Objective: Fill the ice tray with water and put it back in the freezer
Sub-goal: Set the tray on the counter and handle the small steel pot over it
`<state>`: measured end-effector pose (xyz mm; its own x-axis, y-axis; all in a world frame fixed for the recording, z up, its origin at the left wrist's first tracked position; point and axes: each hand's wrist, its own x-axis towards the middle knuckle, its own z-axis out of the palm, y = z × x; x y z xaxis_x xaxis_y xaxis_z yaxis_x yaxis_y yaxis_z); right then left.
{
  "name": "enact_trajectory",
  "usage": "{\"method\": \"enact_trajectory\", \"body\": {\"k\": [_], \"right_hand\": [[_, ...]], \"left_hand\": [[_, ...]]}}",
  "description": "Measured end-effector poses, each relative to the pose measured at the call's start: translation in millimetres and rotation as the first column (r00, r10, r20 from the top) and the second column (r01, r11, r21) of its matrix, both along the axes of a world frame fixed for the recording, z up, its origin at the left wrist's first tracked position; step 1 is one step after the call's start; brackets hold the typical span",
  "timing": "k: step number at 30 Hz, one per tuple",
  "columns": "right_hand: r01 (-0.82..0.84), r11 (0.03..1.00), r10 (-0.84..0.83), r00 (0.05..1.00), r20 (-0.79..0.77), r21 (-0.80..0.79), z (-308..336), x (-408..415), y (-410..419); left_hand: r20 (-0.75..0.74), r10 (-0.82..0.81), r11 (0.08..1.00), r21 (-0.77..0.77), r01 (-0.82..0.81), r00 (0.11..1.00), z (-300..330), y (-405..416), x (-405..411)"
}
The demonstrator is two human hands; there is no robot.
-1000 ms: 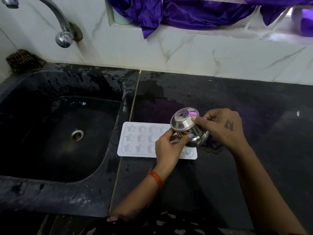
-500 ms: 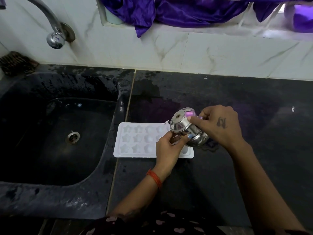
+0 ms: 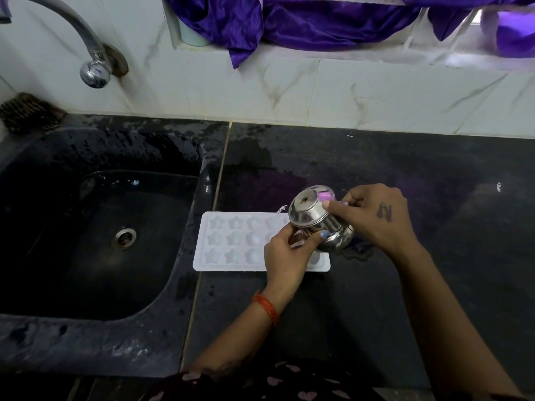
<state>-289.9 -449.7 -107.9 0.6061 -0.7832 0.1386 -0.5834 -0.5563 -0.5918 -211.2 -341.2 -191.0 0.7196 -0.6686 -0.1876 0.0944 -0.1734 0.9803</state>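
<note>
Both your left hand (image 3: pixel 285 256) and right hand (image 3: pixel 373 217) still grip the tipped steel cup (image 3: pixel 317 221) over the right end of the ice tray (image 3: pixel 231 241), which lies on the desk (image 3: pixel 405 285) beside the sink (image 3: pixel 95 227). Little has changed since a second ago: pouring continues, and the freezer step is still to come.

A home kitchen: black stone sink (image 3: pixel 95 235), wall tap (image 3: pixel 86 50), marble-tiled wall (image 3: pixel 347 94), dark counter (image 3: pixel 405 175).
</note>
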Motion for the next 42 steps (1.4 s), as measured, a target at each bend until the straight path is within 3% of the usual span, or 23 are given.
{"method": "enact_trajectory", "body": {"k": [6, 34, 42], "right_hand": [[0.072, 0.990, -0.083, 0.992, 0.091, 0.125, -3.8, -7.6, -2.9], [0.042, 0.995, -0.045, 0.999, -0.030, -0.094, 1.8, -17.9, -5.4], [0.073, 0.997, -0.073, 0.997, 0.033, 0.014, -1.2, -22.7, -9.8]], "left_hand": [[0.074, 0.021, 1.000, 0.013, -0.022, 0.997, 6.3, -3.1, -2.6], [-0.067, -0.092, 0.996, -0.020, 0.091, 0.994, -4.2, -13.9, -17.7], [0.008, -0.053, 0.999, -0.001, 0.053, 0.999, -5.9, -16.6, -18.4]]}}
